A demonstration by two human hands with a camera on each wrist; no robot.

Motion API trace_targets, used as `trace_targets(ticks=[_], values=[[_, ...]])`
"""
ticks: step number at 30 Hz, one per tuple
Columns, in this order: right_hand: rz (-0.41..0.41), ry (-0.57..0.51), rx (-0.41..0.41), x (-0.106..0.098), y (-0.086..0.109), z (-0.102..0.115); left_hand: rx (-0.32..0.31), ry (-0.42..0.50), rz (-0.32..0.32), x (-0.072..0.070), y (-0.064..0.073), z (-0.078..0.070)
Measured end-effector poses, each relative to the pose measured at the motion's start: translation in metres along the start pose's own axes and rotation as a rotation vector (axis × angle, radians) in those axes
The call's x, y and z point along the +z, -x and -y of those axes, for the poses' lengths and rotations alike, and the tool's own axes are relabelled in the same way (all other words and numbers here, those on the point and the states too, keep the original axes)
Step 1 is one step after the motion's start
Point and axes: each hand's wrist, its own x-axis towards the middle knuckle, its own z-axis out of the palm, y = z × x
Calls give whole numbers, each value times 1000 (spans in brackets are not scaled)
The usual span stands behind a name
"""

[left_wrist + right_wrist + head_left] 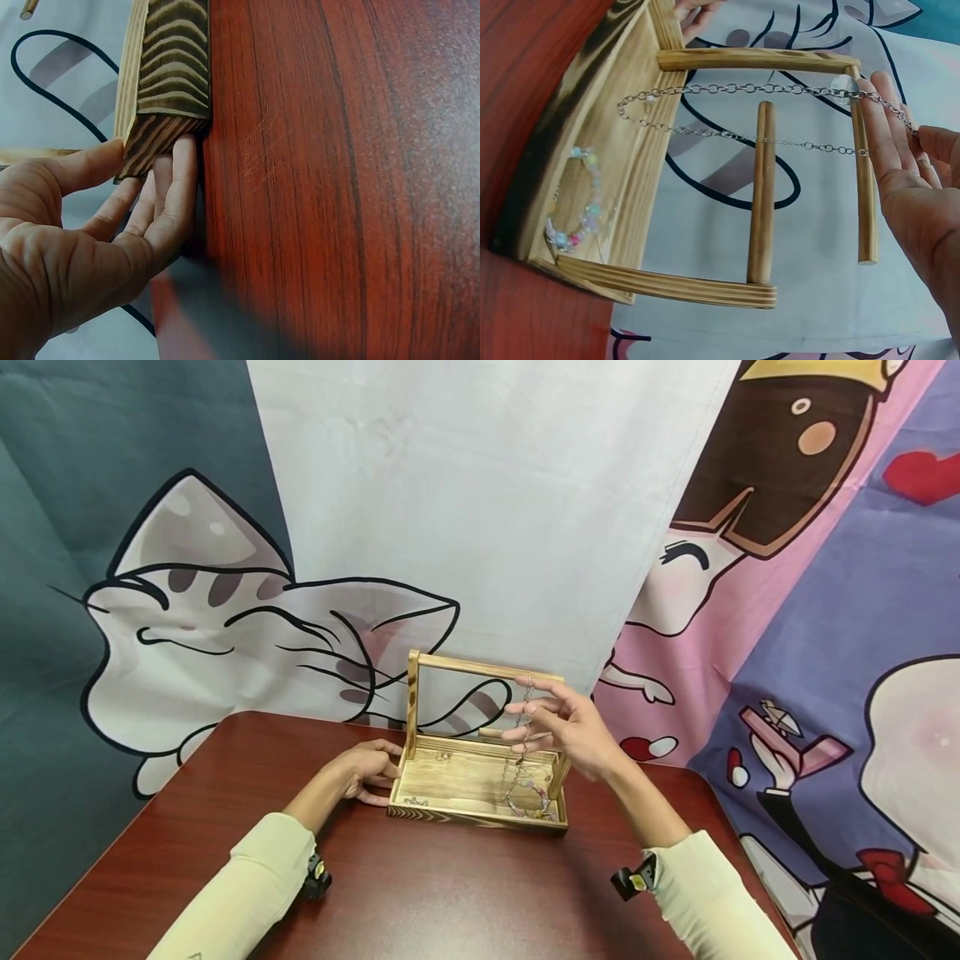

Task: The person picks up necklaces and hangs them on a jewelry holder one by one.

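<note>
The right hand (573,727) holds a looped silver metal-link chain (712,88) with its fingers, long axis hanging toward 6 o'clock, near the 3 o'clock end of a pale wooden tray stand (480,820); the left hand (367,772), farther off, grips its 9 o'clock end

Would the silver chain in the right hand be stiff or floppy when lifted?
The silver chain is probably floppy: its links sag in a long loop from the right hand. It looks light, given how thin and open the links are. It may slide, since it runs across the fingers.
</note>
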Motion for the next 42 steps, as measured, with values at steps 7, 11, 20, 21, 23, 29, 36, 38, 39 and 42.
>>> trace_targets(ticks=[7,11,20,21,23,29,36,38,39,42], values=[[-22,9,-27,-7,0,9,3,-6,5,0,1,-1],[-36,43,-42,-11,0,16,5,-8,7,0,0,0],[-56,43,-87,-17,0,32,1,-13,6,-1,0,0],[-56,42,-93,-19,0,33,0,-14,8,-1,0,-1],[-58,39,-101,-20,0,36,-4,-11,8,-1,-1,0],[-58,18,-136,-27,-1,43,-8,-5,6,-1,-1,-1],[-72,23,-188,-34,-4,54,-2,-4,10,-2,-1,0],[-81,19,-195,-37,-5,57,1,-8,11,-2,-1,0],[-84,13,-198,-38,-5,58,1,-8,10,-2,-1,0],[-92,2,-208,-41,-6,62,4,-9,12,-2,-1,0]])
